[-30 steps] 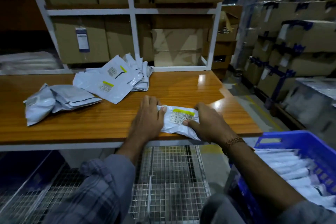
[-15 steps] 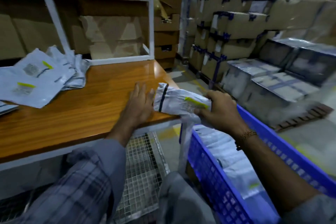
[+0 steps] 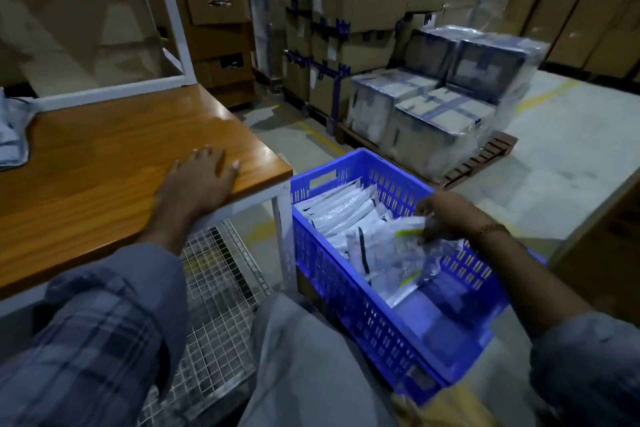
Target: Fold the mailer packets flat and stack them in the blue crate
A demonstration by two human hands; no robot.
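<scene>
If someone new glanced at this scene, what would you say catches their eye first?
Probably the bright blue crate on the floor right of the wooden table, filled with white packets. The right hand holds a folded mailer packet over the packets in it, while the left hand rests flat on the table's corner.

Right hand [image 3: 446, 215] holds a mailer packet [image 3: 398, 246] over the blue crate [image 3: 346, 302].
</scene>
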